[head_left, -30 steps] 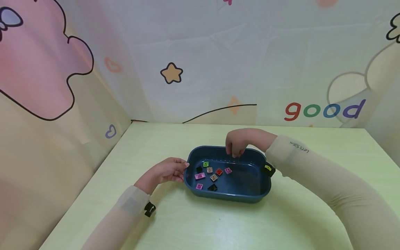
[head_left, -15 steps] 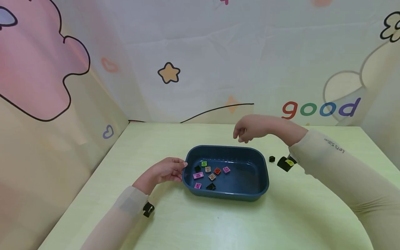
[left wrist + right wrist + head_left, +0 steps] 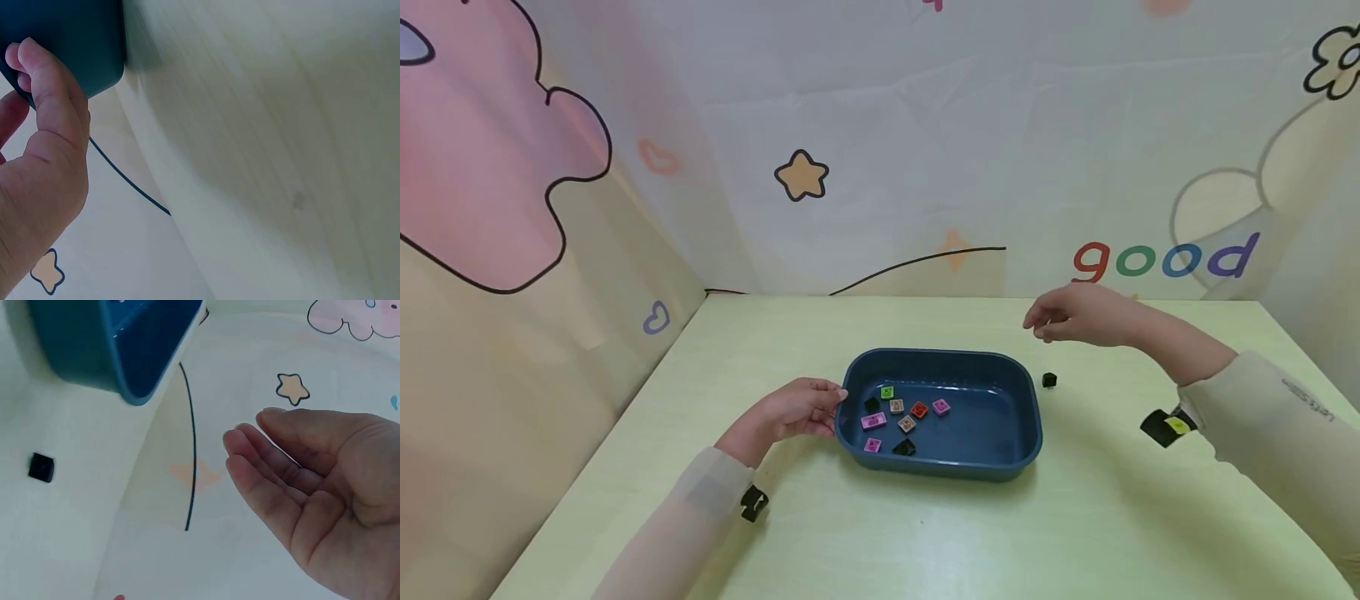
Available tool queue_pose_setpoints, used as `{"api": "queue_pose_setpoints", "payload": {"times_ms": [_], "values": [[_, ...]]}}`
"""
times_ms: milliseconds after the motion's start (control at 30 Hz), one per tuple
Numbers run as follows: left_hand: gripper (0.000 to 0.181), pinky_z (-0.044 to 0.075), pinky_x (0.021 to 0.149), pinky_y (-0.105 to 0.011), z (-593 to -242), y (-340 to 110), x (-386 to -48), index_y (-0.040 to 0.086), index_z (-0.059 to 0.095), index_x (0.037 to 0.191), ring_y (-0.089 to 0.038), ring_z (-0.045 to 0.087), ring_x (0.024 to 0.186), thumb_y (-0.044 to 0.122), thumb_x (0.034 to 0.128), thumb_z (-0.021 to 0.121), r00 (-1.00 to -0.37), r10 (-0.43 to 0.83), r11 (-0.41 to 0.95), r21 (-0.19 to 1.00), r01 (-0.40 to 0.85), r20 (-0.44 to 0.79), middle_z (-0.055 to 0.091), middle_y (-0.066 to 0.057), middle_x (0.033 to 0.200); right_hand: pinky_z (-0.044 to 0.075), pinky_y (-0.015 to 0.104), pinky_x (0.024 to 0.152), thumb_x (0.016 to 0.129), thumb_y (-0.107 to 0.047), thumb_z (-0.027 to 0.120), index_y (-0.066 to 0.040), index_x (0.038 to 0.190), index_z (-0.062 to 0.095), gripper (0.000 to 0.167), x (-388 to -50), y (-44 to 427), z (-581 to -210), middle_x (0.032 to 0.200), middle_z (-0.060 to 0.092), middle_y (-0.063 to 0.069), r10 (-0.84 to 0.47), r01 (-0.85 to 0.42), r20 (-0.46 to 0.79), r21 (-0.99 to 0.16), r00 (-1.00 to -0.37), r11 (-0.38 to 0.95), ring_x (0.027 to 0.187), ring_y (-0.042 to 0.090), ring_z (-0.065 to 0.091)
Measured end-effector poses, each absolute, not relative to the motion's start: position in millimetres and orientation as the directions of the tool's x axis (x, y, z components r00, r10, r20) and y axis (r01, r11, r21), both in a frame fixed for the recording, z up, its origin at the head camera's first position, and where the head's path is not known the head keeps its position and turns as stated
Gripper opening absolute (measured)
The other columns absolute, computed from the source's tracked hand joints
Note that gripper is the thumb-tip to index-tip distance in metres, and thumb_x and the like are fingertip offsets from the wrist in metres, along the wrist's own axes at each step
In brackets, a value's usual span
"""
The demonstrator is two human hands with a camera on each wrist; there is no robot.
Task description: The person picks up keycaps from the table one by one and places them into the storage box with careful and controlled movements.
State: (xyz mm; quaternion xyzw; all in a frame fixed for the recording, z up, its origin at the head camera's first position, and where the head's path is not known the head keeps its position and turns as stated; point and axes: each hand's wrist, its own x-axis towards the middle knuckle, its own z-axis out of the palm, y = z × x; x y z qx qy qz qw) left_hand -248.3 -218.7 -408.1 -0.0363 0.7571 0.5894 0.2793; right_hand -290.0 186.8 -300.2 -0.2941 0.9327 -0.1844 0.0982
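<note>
A blue plastic tray (image 3: 970,472) sits on the table with several small bricks in its left half. Among them are a green brick (image 3: 887,392), a long pink brick (image 3: 873,421), an orange-red brick (image 3: 919,409) and a black piece (image 3: 904,447). At the tray's left end my left hand (image 3: 801,408) pinches the rim between thumb and fingers, as the left wrist view also shows. My right hand (image 3: 1090,315) hovers beyond the tray's far right corner, fingers loosely bent, holding nothing. Below it a black brick (image 3: 1049,380) lies on the table, apart from the tray.
The pale green table (image 3: 760,533) reaches back to a printed cloth backdrop (image 3: 910,167). Another cloth side (image 3: 497,417) rises along the table's left edge. Black straps (image 3: 1165,427) are on both wrists.
My right hand has lifted from over the tray's far side and moved right. This uncovers the black brick on the table. My left hand stays at the rim.
</note>
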Motion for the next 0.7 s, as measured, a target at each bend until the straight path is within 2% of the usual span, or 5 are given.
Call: {"api": "queue_pose_setpoints", "payload": {"times_ms": [200, 467, 700], "values": [[0.022, 0.059, 0.063, -0.019, -407.2, -220.3, -247.4, -0.001, 0.058, 0.118, -0.008, 0.064, 0.064, 0.017, 0.1083, 0.049, -0.843, 0.278, 0.302, 0.875, -0.378, -0.46, 0.065, 0.001, 0.075, 0.06, 0.036, 0.08, 0.098, -0.01, 0.066, 0.001, 0.116, 0.07, 0.022, -283.5, 205.7, -318.7, 0.099, 0.076, 0.005, -0.533, -0.467, -0.026, -0.448, -0.846, 0.763, 0.09, 0.018, 0.071], [0.022, 0.059, 0.063, -0.019, -406.2, -217.5, -249.1, -0.001, 0.058, 0.118, -0.009, 0.062, 0.063, 0.017, 0.1079, 0.05, -0.848, 0.263, 0.308, 0.873, -0.378, -0.46, 0.064, 0.001, 0.075, 0.059, 0.029, 0.08, 0.098, -0.009, 0.065, 0.006, 0.121, 0.066, 0.028, -278.5, 220.4, -347.4, 0.107, 0.075, 0.016, -0.46, -0.407, 0.029, -0.521, -0.887, 0.751, 0.096, 0.025, 0.07], [0.024, 0.059, 0.065, -0.019, -406.4, -217.9, -249.2, -0.002, 0.058, 0.119, -0.009, 0.063, 0.066, 0.017, 0.108, 0.05, -0.852, 0.267, 0.33, 0.874, -0.358, -0.45, 0.064, 0.001, 0.075, 0.062, 0.047, 0.087, 0.096, -0.004, 0.064, 0.012, 0.127, 0.062, 0.035, -286.1, 226.6, -371.4, 0.116, 0.07, 0.029, -0.456, -0.373, -0.018, -0.546, -0.89, 0.75, 0.101, 0.035, 0.069]]}}
